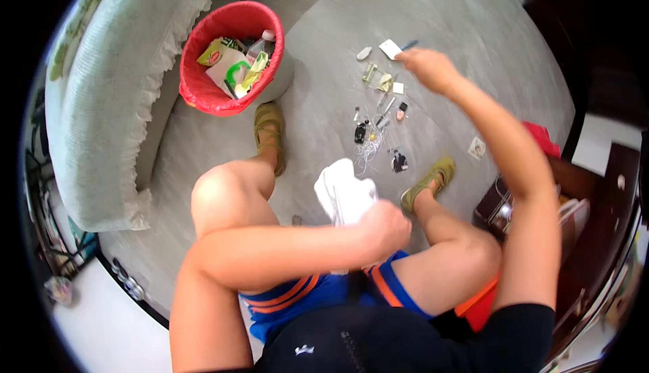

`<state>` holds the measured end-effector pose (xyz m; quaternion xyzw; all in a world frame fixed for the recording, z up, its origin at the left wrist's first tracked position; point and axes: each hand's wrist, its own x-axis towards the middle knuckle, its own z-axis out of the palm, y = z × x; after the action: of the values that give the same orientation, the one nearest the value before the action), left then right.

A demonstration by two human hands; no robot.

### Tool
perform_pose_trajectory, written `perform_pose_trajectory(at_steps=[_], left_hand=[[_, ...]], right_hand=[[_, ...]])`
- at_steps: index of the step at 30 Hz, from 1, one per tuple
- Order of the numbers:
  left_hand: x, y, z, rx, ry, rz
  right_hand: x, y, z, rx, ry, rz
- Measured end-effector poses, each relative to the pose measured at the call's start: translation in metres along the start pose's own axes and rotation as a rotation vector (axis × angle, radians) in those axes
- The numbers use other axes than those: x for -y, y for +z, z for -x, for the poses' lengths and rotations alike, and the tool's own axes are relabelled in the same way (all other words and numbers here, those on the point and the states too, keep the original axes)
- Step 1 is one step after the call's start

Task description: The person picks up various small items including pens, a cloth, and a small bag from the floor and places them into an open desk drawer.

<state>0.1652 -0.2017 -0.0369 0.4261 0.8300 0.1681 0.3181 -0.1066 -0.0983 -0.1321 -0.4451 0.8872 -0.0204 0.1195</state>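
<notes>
My left hand [385,232] is closed round a crumpled white cloth [345,190], held above my lap; whether it is fabric or a soft bag I cannot tell. Stretched out over the floor, my right hand [430,70] pinches the edge of a small white card [390,49]. A thin dark blue stick-like piece [410,45] shows beside its fingers. Small items lie scattered below that hand: a white square [398,88], a crumpled yellowish wrapper [385,82], a tangled white cord [368,148], a black piece [359,133] and a black-and-white packet [398,161].
A bin with a red liner [231,106], holding wrappers and a plastic bottle, stands at left beside a pale green sofa [115,109]. At right an open dark drawer [574,177] holds assorted things. A small clear packet [476,148] lies near my right shoe [433,182].
</notes>
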Motion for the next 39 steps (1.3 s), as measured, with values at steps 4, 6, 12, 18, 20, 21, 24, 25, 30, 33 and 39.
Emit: perform_pose_trajectory(at_steps=[4, 6, 12, 18, 20, 21, 24, 25, 30, 33, 39], left_hand=[[-0.009, 0.015, -0.001, 0.051, 0.017, 0.061], [-0.002, 0.012, -0.003, 0.147, -0.007, 0.129], [0.008, 0.021, 0.000, 0.291, -0.169, 0.165], [0.012, 0.025, -0.014, 0.204, -0.181, 0.065], [0.012, 0.024, -0.016, 0.198, -0.172, 0.032], [0.011, 0.024, -0.017, 0.214, -0.179, 0.036], [0.011, 0.033, -0.022, 0.212, -0.166, 0.021], [0.013, 0.040, -0.028, 0.187, -0.145, 0.002], [0.009, 0.030, -0.026, 0.239, -0.181, 0.032], [0.010, 0.028, -0.025, 0.208, -0.178, 0.056], [0.010, 0.016, -0.016, 0.238, -0.129, -0.001]], right_hand=[[-0.022, 0.132, -0.055, 0.046, -0.210, 0.046], [-0.033, 0.170, -0.075, -0.050, -0.294, 0.160], [-0.060, 0.203, -0.105, -0.175, -0.447, 0.076], [-0.100, 0.188, -0.071, -0.312, 0.118, -0.475], [-0.100, 0.193, -0.053, -0.378, 0.179, -0.509], [-0.095, 0.197, -0.048, -0.246, 0.270, -0.427], [-0.071, 0.208, -0.035, -0.156, 0.261, -0.299], [-0.073, 0.206, -0.028, 0.013, 0.319, -0.226], [-0.066, 0.217, -0.067, 0.226, 0.501, -0.419], [-0.102, 0.208, -0.062, 0.167, 0.372, -0.704], [-0.140, 0.110, -0.038, 0.112, 0.555, -0.976]])
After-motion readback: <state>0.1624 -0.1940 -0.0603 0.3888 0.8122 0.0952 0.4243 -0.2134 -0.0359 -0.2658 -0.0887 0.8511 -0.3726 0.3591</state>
